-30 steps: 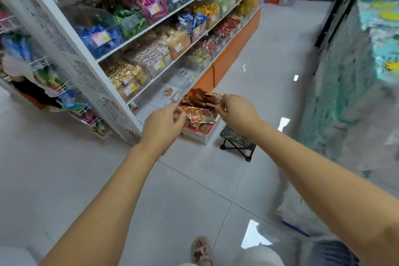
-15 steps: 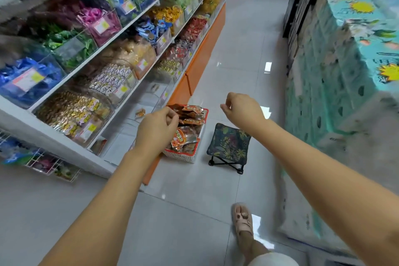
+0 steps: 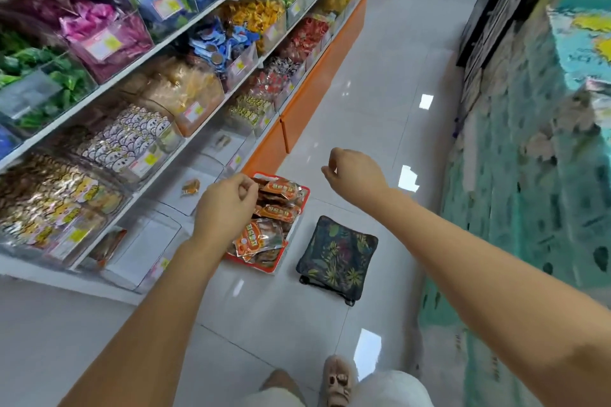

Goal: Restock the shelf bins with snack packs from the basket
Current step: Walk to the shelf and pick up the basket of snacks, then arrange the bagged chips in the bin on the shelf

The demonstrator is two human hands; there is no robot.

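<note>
A basket (image 3: 302, 191) of snack packs (image 3: 281, 208) sat on the floor (image 3: 370, 116) against the shelf (image 3: 317, 89) at left, a folding stool (image 3: 337, 251) just beside its right.

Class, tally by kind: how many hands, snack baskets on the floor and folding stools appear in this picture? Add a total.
Hands: 2, the left hand and right hand
Snack basket: 1
Folding stool: 1
Total: 4
</note>
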